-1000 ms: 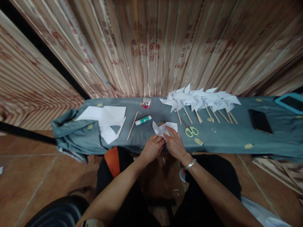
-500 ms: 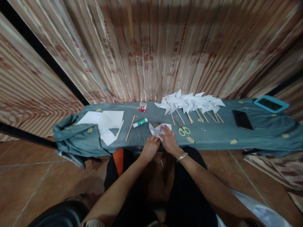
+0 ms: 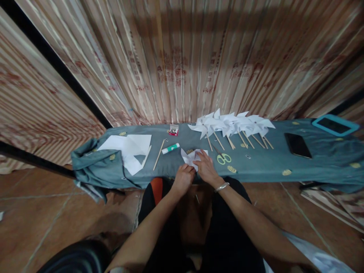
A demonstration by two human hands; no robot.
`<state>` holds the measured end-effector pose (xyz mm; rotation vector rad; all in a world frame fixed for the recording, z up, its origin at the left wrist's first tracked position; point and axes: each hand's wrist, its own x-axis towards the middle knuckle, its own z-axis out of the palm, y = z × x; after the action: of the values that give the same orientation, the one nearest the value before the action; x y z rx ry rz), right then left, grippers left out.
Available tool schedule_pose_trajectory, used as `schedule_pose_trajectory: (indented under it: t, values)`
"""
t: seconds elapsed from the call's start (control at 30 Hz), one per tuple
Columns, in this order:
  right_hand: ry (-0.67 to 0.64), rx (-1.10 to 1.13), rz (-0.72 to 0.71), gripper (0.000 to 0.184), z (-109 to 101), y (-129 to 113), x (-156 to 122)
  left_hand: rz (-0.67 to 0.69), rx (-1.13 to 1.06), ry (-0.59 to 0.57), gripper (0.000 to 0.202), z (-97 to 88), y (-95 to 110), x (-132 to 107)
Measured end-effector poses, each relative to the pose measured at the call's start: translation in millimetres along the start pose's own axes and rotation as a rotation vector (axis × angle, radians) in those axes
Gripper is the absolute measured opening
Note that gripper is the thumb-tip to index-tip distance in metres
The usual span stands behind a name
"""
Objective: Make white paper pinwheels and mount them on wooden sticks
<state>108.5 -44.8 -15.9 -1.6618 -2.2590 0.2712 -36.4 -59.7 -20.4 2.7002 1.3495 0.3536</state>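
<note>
A partly folded sheet of white paper (image 3: 188, 157) lies at the front edge of the cloth-covered bench, its corners raised. My left hand (image 3: 184, 178) is closed, fingertips pinching the paper's near left edge. From the right, my right hand (image 3: 206, 167) bends its fingers over the same paper and presses on it; its fingertips are partly hidden. Green-handled scissors (image 3: 223, 158) rest just right of my right hand. A glue stick (image 3: 170, 148) lies beyond my left hand, near a wooden stick (image 3: 158, 154).
Several finished white paper pinwheels (image 3: 231, 125) on sticks lie overlapping along the back. A small red box of pins (image 3: 173, 130) sits behind the glue stick. White paper sheets (image 3: 136, 146) are at left. A black phone (image 3: 297, 145) and a blue-framed tablet (image 3: 335, 125) lie at right.
The whole scene has shifted slightly right as the head view turned. Both hands stay on the paper, with only small finger movement.
</note>
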Motion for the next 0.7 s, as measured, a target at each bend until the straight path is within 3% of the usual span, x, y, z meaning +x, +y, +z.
schedule_pose_trajectory:
  t: [0.27,0.43,0.57,0.7]
  values:
    - [0.073,-0.063,-0.033,0.038,15,-7,-10,-0.006,-0.024,-0.025,0.021,-1.3,-2,2]
    - [0.091,-0.019,-0.025,0.043,8,2,-8,0.023,0.005,-0.05,0.023,-6.0,-5,3]
    - [0.18,0.012,0.058,0.048,1,16,0,0.091,0.036,-0.052,0.023,-9.5,-9,3]
    - [0.209,0.02,0.08,0.045,-2,27,13,0.18,0.084,-0.058,0.02,-15.1,-22,2]
